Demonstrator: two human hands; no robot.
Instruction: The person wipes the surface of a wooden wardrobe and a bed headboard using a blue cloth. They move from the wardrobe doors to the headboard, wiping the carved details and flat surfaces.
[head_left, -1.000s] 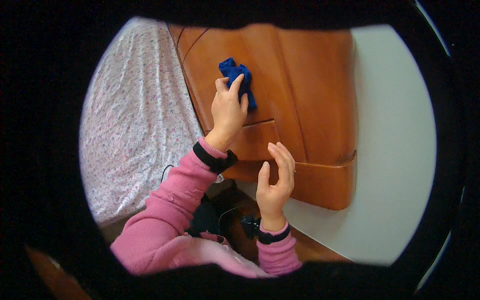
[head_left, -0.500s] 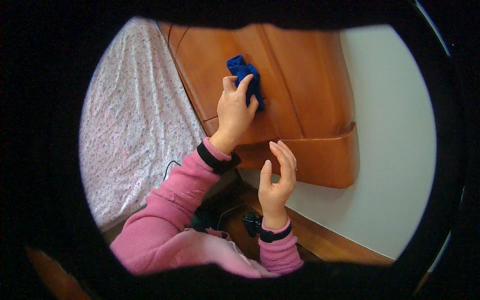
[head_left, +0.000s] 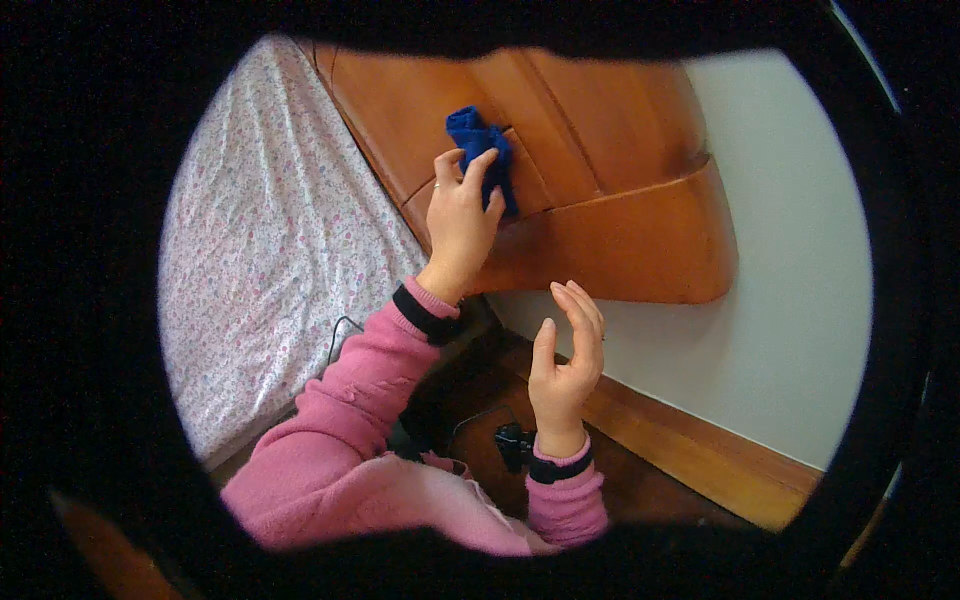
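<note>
A bunched dark blue cloth (head_left: 482, 138) lies against the padded brown leather headboard (head_left: 640, 240), close to its lower seam. My left hand (head_left: 463, 212) presses on it from the near side, fingers bent and closed over the cloth; the part under the palm is hidden. To the right and nearer to me, my right hand (head_left: 568, 365) is held in the air with thumb and fingers apart. It has nothing in it and touches nothing.
A bed (head_left: 270, 250) with a floral sheet runs along the left. On the right stands a pale wall (head_left: 790, 250) with a wooden baseboard (head_left: 700, 440). A small black device (head_left: 512, 445) shows beside my right wrist, and a thin black cable (head_left: 337, 335) by my left sleeve.
My left hand and the cloth have moved down the headboard toward its lower band, and the view has shifted along. My right hand stays raised with its fingers apart.
</note>
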